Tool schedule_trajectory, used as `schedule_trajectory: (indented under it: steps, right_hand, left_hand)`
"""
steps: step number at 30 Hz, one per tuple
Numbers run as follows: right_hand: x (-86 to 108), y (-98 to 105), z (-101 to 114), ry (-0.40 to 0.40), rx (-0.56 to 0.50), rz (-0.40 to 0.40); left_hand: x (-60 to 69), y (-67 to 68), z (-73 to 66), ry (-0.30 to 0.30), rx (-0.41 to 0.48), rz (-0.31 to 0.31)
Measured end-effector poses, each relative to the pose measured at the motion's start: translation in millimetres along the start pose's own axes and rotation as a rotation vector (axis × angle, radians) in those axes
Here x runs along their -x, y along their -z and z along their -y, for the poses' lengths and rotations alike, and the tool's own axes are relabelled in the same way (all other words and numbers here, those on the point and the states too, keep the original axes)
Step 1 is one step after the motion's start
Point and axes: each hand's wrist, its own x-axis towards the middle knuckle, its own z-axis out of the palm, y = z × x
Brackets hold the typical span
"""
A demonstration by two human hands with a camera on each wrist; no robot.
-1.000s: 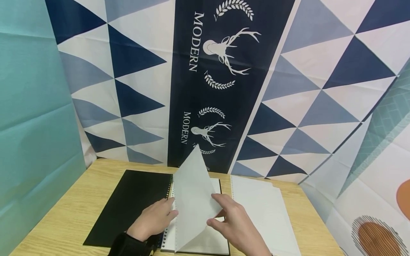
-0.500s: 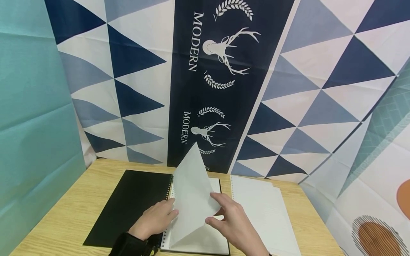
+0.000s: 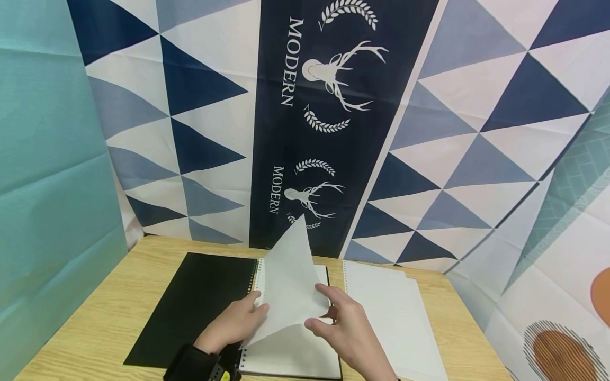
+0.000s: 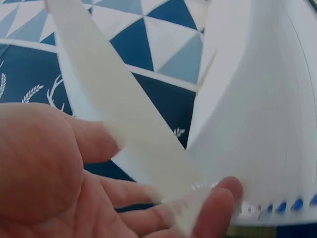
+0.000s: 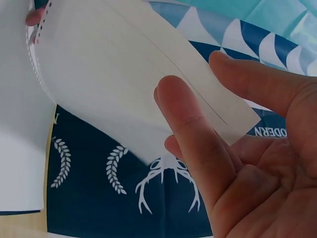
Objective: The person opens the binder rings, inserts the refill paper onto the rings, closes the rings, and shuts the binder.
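Observation:
A raised white sheet stands tilted above an open notebook, its top corner pointing up. The person's left hand is at the sheet's left edge beside the binding; in the left wrist view the left hand has the sheet between its thumb and fingers, near the punched edge. On the right edge, the right hand holds the sheet with curled fingers. The right wrist view shows the right hand with fingers on both sides of the sheet.
A black cover lies flat to the left of the binding. Loose white punched sheets lie on the wooden table to the right. Behind the table hangs a patterned cloth, with a teal one on the left.
The sheet's lower left corner has risen and moved left, off the notebook's lower edge, while its top corner has shifted slightly right. The left hand has turned slightly; the right has hardly moved.

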Motion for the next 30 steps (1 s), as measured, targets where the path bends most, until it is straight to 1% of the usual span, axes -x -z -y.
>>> schedule_trajectory:
  steps: [4, 7, 9, 12, 15, 18, 23, 30]
  right_hand:
    - [0.2, -1, 1, -0.006, -0.027, -0.010]
    - [0.8, 0, 2, -0.012, -0.039, -0.010]
    - [1.1, 1, 3, -0.024, -0.045, -0.005]
    - [0.9, 3, 2, -0.053, -0.066, 0.009]
    - [0.0, 3, 0, -0.079, -0.086, 0.019]
    - [-0.7, 3, -1, -0.094, -0.098, 0.021]
    - [-1.2, 1, -2, -0.107, -0.102, 0.023]
    - [-1.6, 3, -4, -0.112, -0.096, 0.030]
  left_hand:
    - [0.0, -1.0, -0.7, 0.031, 0.044, -0.011]
    - [1.0, -0.4, -0.4, 0.020, 0.043, -0.046]
    - [2.5, 0.9, -0.7, -0.001, 0.001, -0.096]
    - [5.5, 3.3, -2.1, -0.048, -0.091, -0.179]
    - [9.7, 5.8, -6.4, -0.064, -0.161, -0.235]
    - [12.7, 6.9, -10.4, -0.057, -0.199, -0.254]
    - [14.8, 8.5, -14.2, -0.029, -0.265, -0.251]
    - [18.5, 12.1, -20.5, -0.010, -0.303, -0.258]
